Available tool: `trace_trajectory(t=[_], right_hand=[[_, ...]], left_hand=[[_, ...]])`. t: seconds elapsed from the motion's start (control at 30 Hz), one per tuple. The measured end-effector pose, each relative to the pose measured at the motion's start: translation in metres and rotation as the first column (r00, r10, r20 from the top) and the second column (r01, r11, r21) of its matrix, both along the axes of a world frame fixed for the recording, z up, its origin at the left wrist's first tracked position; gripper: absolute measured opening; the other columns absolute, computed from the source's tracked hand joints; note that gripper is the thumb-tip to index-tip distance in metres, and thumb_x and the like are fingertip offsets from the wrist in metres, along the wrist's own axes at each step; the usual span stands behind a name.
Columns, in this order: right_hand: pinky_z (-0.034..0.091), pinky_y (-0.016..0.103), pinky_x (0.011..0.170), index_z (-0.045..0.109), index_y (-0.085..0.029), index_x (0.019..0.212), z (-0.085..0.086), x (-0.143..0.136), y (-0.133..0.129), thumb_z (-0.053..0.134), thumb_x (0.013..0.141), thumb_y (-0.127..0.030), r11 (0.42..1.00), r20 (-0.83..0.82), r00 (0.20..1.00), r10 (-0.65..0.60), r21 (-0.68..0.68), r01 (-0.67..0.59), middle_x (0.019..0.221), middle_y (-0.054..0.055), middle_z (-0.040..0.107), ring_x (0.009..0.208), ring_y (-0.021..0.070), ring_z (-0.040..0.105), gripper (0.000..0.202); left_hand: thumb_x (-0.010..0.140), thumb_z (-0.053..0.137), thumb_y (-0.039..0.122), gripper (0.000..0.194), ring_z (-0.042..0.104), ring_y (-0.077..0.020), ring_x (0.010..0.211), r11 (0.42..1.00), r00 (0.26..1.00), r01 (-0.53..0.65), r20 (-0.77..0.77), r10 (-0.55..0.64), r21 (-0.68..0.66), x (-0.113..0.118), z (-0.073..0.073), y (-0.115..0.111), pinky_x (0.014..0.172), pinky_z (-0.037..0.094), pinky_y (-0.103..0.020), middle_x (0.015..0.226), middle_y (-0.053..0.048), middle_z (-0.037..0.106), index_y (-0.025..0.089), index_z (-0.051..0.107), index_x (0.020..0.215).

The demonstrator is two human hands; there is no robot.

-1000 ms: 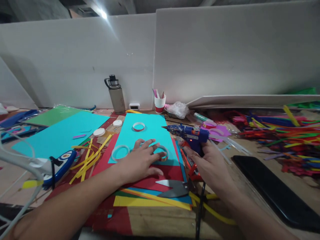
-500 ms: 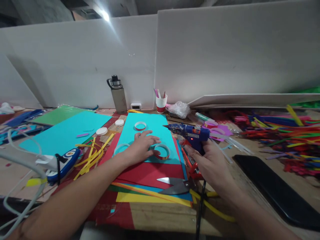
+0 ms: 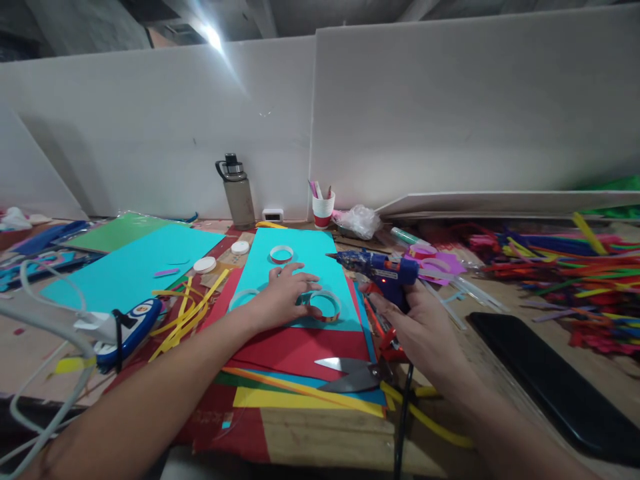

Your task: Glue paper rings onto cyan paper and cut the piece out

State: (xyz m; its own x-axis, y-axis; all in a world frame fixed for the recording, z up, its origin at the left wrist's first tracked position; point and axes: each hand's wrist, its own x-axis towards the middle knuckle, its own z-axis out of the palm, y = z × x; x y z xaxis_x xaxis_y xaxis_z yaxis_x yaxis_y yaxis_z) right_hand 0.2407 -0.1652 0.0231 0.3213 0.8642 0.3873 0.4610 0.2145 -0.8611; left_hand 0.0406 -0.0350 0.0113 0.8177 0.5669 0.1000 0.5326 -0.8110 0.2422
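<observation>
On the blue sheet (image 3: 310, 247), your half-open left hand (image 3: 283, 300) seems to touch a ring (image 3: 331, 318), likely light and bendy; pinch its rim softly. Your right hand (image 3: 430, 330) grips the glue gun (image 3: 367, 263).

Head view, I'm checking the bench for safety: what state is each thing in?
Glue gun: in the right hand, red light lit
Scissors: blades apart
Far ring: empty, on the turquoise sheet
Bottle: upright, lid on
Cup: upright, holding pens
Plastic bag: crumpled
Black slab: flat, face dark
Ceiling lamp: lit
</observation>
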Motion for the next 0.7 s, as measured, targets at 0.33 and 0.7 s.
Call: trace_trajectory(t=[0.33,0.7], right_hand=[[0.049,0.035,0.089,0.06,-0.024,0.116,-0.007,0.003,0.0,0.058,0.086,-0.037,0.999,0.004,0.999,0.035,-0.022,-0.035,0.112,0.005,0.068,0.104,0.0235,0.062,0.032],[0.049,0.04,0.089,0.057,-0.026,0.123,-0.005,0.011,-0.001,0.057,0.087,-0.039,1.0,0.103,0.995,0.017,-0.02,-0.015,0.115,0.005,0.067,0.1,0.0254,0.063,0.038]], left_hand=[[0.08,0.064,0.051,0.043,0.028,-0.0365,0.137,1.0,0.999,0.027,-0.025,-0.027,-0.013,0.003,0.002,0.0,0.103,0.024,-0.058,0.139,-0.001,0.053,0.036,0.063,0.12],[0.078,0.064,0.054,0.044,0.03,-0.0363,0.136,0.999,1.0,0.008,-0.003,-0.008,-0.044,0.002,-0.003,0.0,0.104,0.023,-0.059,0.135,-0.003,0.057,0.033,0.066,0.117]])
